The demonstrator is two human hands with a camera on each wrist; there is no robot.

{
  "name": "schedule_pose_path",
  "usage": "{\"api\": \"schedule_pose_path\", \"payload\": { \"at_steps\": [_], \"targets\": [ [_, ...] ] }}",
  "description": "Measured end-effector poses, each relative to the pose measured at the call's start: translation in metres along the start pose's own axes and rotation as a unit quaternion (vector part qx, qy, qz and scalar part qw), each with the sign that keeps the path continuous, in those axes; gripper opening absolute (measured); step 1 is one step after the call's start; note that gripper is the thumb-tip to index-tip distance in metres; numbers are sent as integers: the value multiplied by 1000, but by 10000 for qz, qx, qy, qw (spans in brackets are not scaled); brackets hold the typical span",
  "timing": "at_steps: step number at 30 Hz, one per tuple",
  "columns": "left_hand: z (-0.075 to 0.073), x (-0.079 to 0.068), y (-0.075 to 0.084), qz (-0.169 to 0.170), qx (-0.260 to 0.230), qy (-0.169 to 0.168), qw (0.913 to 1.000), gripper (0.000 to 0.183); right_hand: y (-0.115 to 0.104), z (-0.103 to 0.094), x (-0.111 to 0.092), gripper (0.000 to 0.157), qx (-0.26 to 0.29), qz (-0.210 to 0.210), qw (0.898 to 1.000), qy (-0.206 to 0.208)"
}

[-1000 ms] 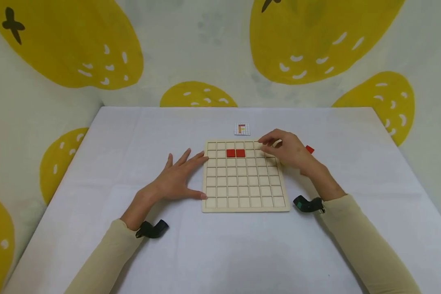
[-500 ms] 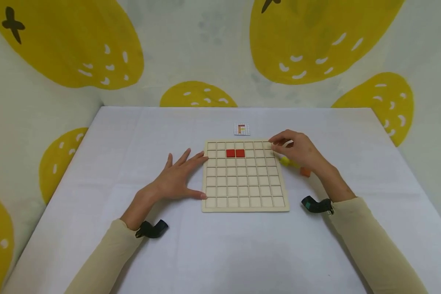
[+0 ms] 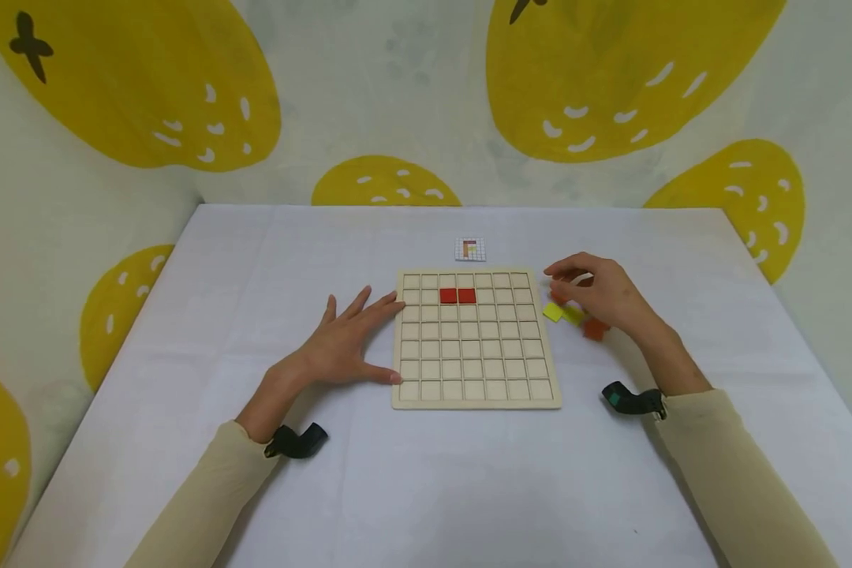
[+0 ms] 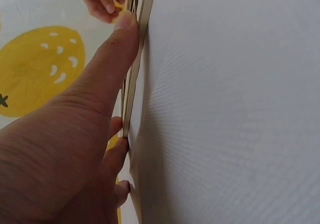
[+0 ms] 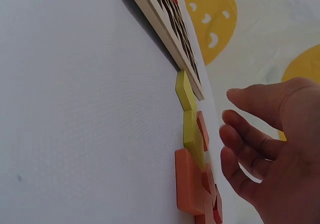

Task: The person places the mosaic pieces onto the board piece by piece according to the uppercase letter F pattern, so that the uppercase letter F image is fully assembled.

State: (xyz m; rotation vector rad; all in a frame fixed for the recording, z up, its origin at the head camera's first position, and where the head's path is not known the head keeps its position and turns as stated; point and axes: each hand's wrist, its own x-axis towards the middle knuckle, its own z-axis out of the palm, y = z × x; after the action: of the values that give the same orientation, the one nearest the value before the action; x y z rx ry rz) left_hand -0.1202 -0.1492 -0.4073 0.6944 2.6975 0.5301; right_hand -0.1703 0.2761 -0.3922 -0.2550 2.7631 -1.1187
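Note:
A square wooden grid board (image 3: pixel 477 405) lies on the white cloth, with two red square tiles (image 3: pixel 457 296) side by side in its second row from the back. My left hand (image 3: pixel 338 347) rests against the board's left edge, fingers spread and thumb touching the rim. Right of the board, my right hand (image 3: pixel 606 293) hovers with loosely bent fingers and nothing between them in the right wrist view. Below it lie yellow tiles (image 3: pixel 552 312), an orange tile (image 3: pixel 595 330) and a red tile (image 3: pixel 558 297); the hand partly covers this group.
Behind the board lies a small card (image 3: pixel 470 249) printed with a coloured grid pattern. The white-covered table (image 3: pixel 312 244) meets a wall hung with yellow-patterned cloth (image 3: pixel 383 180). A black wrist camera (image 3: pixel 632 399) juts out beside the right sleeve, another (image 3: pixel 297 440) beside the left.
My right hand has moved right, from above the board's back right corner to above the loose tiles, leaving more of them visible. My left hand stays in place.

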Motion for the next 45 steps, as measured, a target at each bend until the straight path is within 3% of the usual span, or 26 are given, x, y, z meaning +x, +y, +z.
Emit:
{"api": "schedule_pose_path", "payload": {
  "at_steps": [5,18,30,37,45],
  "targets": [
    [1,0,-1,-4,4,2,10000,114,5,-8,-5,33,103,307,9995,-54],
    [0,1,0,0,25,0,10000,114,18,-21,-9,32,-283,82,9993,239],
    [0,0,0,1,-37,-9,10000,114,35,-32,-14,32,-457,266,9983,255],
    [2,-2,-1,35,-59,-6,10000,114,42,-32,-16,33,-517,140,9985,124],
    [1,0,-3,25,-13,29,10000,114,43,-36,-11,36,-573,324,9978,-113]
  ]
}}
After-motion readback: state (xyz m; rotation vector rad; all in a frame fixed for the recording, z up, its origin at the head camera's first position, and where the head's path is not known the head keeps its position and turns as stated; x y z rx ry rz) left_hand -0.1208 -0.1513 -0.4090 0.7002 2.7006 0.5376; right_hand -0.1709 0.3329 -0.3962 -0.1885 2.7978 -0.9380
